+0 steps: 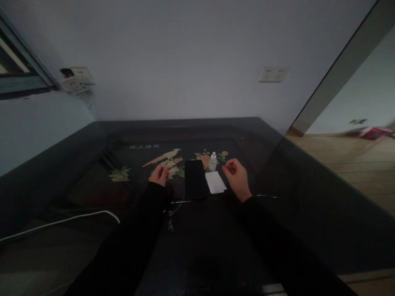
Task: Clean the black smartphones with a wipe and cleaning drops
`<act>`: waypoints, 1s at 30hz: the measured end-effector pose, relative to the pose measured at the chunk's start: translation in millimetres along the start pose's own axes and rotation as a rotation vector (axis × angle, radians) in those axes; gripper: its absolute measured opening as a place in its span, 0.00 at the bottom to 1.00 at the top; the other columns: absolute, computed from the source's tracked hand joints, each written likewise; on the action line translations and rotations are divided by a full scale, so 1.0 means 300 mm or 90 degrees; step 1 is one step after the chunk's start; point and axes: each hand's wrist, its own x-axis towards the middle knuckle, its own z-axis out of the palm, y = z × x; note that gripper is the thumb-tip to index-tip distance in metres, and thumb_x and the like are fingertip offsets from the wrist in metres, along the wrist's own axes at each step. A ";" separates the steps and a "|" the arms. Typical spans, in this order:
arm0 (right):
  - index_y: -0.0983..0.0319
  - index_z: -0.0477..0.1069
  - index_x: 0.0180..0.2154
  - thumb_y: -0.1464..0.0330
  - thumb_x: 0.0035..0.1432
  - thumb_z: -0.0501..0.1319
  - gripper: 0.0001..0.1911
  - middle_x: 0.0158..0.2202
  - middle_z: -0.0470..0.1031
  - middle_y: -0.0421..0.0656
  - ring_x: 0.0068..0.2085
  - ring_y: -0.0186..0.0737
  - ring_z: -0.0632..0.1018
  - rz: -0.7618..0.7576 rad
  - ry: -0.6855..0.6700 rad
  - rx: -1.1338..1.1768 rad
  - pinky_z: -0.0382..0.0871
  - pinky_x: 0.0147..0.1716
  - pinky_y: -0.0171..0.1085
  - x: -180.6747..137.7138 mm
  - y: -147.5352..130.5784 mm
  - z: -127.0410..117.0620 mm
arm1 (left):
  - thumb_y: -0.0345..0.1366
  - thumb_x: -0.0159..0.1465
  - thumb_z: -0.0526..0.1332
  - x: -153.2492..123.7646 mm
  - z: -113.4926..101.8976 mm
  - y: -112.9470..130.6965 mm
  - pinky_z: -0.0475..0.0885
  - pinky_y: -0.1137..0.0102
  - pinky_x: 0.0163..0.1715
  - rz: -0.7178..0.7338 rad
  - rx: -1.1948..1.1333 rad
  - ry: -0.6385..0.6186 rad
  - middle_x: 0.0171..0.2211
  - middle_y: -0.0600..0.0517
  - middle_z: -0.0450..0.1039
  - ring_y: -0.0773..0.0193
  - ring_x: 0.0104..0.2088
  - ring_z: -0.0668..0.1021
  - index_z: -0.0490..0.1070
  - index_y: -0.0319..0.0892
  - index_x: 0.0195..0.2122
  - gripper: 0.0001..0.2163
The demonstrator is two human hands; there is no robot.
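Note:
A black smartphone lies flat on a dark table between my hands, with a beaded or metal-looking chain trailing from its lower left corner. My left hand rests left of the phone, fingers curled together, and nothing shows in them. On the other side, my right hand has its fingers bent in to the thumb, and I see nothing held there. Between that hand and the phone lies a folded white sheet, perhaps tissue or cloth. Just behind the sheet a small white dropper bottle stands upright.
The dark table has a bird and flower picture on its top and meets a wall behind. A white cable runs along the left. Wall sockets sit above. Wooden floor shows at the right.

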 end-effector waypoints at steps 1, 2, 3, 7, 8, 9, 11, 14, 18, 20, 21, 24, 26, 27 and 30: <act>0.62 0.66 0.32 0.70 0.52 0.53 0.05 0.27 0.70 0.40 0.28 0.34 0.70 -0.026 -0.042 -0.008 0.62 0.26 0.31 -0.017 -0.025 0.015 | 0.45 0.53 0.56 -0.012 0.012 0.003 0.66 0.70 0.23 0.022 0.037 -0.021 0.21 0.53 0.67 0.66 0.23 0.70 0.66 0.42 0.30 0.11; 0.62 0.68 0.36 0.71 0.53 0.52 0.09 0.31 0.72 0.41 0.31 0.35 0.71 -0.053 -0.084 -0.018 0.64 0.30 0.32 -0.032 -0.043 0.029 | 0.46 0.52 0.57 -0.026 0.024 0.006 0.68 0.67 0.31 0.043 0.071 -0.046 0.28 0.50 0.71 0.63 0.29 0.73 0.68 0.42 0.34 0.14; 0.61 0.68 0.39 0.73 0.53 0.52 0.11 0.33 0.73 0.42 0.33 0.36 0.72 -0.076 -0.120 -0.031 0.65 0.33 0.33 -0.045 -0.055 0.040 | 0.46 0.50 0.59 -0.039 0.036 0.010 0.67 0.63 0.39 0.059 0.096 -0.070 0.34 0.48 0.72 0.60 0.36 0.73 0.69 0.42 0.37 0.17; 0.62 0.69 0.43 0.76 0.52 0.53 0.15 0.39 0.73 0.45 0.40 0.39 0.71 -0.122 -0.217 -0.100 0.64 0.40 0.37 -0.064 -0.043 0.060 | 0.52 0.46 0.60 -0.083 0.064 0.016 0.53 0.56 0.56 0.172 0.306 -0.193 0.55 0.38 0.60 0.50 0.56 0.62 0.62 0.35 0.52 0.35; 0.63 0.69 0.43 0.76 0.52 0.54 0.15 0.39 0.73 0.45 0.40 0.40 0.71 -0.127 -0.232 -0.119 0.64 0.42 0.38 -0.062 -0.032 0.061 | 0.54 0.46 0.59 -0.091 0.068 0.016 0.51 0.55 0.57 0.199 0.387 -0.234 0.58 0.37 0.55 0.49 0.58 0.58 0.57 0.33 0.55 0.39; 0.63 0.69 0.42 0.76 0.52 0.54 0.14 0.39 0.73 0.46 0.41 0.40 0.70 -0.133 -0.247 -0.137 0.63 0.43 0.39 -0.059 -0.022 0.060 | 0.57 0.46 0.58 -0.098 0.070 0.016 0.49 0.53 0.57 0.216 0.463 -0.276 0.60 0.36 0.50 0.48 0.60 0.54 0.51 0.32 0.58 0.44; 0.64 0.71 0.41 0.76 0.52 0.55 0.13 0.39 0.73 0.46 0.42 0.40 0.70 -0.147 -0.277 -0.168 0.62 0.45 0.39 -0.053 -0.008 0.057 | 0.60 0.43 0.57 -0.109 0.073 0.017 0.48 0.50 0.57 0.210 0.558 -0.335 0.62 0.36 0.44 0.47 0.61 0.50 0.44 0.30 0.61 0.51; 0.64 0.71 0.42 0.77 0.53 0.55 0.14 0.41 0.71 0.46 0.43 0.39 0.68 -0.168 -0.313 -0.210 0.61 0.46 0.38 -0.049 -0.006 0.055 | 0.63 0.39 0.58 -0.122 0.075 0.022 0.46 0.50 0.58 0.188 0.603 -0.361 0.62 0.36 0.41 0.48 0.62 0.48 0.40 0.28 0.61 0.56; 0.65 0.67 0.49 0.74 0.56 0.53 0.17 0.43 0.69 0.48 0.43 0.41 0.67 -0.176 -0.330 -0.268 0.61 0.45 0.39 -0.054 -0.020 0.059 | 0.64 0.37 0.57 -0.132 0.076 0.028 0.45 0.54 0.59 0.173 0.639 -0.365 0.62 0.36 0.40 0.50 0.62 0.47 0.41 0.25 0.61 0.58; 0.65 0.65 0.51 0.73 0.58 0.51 0.18 0.44 0.68 0.49 0.43 0.42 0.66 -0.176 -0.332 -0.298 0.60 0.44 0.40 -0.057 -0.026 0.064 | 0.64 0.36 0.57 -0.135 0.076 0.031 0.45 0.54 0.59 0.161 0.657 -0.374 0.62 0.36 0.40 0.49 0.62 0.47 0.42 0.25 0.60 0.59; 0.64 0.65 0.51 0.72 0.58 0.51 0.18 0.44 0.67 0.49 0.43 0.43 0.66 -0.175 -0.333 -0.312 0.60 0.44 0.40 -0.059 -0.028 0.068 | 0.65 0.36 0.57 -0.135 0.075 0.032 0.45 0.54 0.59 0.158 0.664 -0.381 0.62 0.35 0.40 0.49 0.62 0.46 0.42 0.24 0.60 0.59; 0.62 0.65 0.51 0.71 0.59 0.50 0.18 0.44 0.67 0.49 0.43 0.44 0.65 -0.170 -0.333 -0.348 0.59 0.42 0.40 -0.065 -0.034 0.077 | 0.65 0.36 0.57 -0.136 0.074 0.035 0.45 0.54 0.59 0.162 0.672 -0.396 0.62 0.35 0.39 0.49 0.62 0.47 0.41 0.24 0.61 0.59; 0.60 0.65 0.51 0.70 0.59 0.50 0.18 0.44 0.66 0.49 0.42 0.44 0.65 -0.166 -0.331 -0.366 0.59 0.41 0.40 -0.069 -0.038 0.081 | 0.64 0.37 0.57 -0.135 0.073 0.038 0.45 0.54 0.59 0.165 0.672 -0.398 0.62 0.35 0.40 0.49 0.62 0.47 0.41 0.25 0.61 0.58; 0.60 0.65 0.51 0.71 0.59 0.51 0.18 0.44 0.66 0.49 0.42 0.44 0.64 -0.165 -0.329 -0.373 0.59 0.41 0.39 -0.071 -0.040 0.083 | 0.64 0.37 0.57 -0.134 0.073 0.040 0.45 0.54 0.59 0.162 0.673 -0.401 0.62 0.35 0.40 0.49 0.62 0.47 0.41 0.25 0.61 0.58; 0.60 0.64 0.51 0.71 0.58 0.51 0.19 0.44 0.66 0.48 0.42 0.44 0.64 -0.162 -0.326 -0.387 0.58 0.40 0.39 -0.076 -0.045 0.088 | 0.64 0.37 0.57 -0.131 0.074 0.049 0.44 0.54 0.59 0.151 0.674 -0.414 0.62 0.35 0.39 0.49 0.62 0.47 0.41 0.24 0.61 0.59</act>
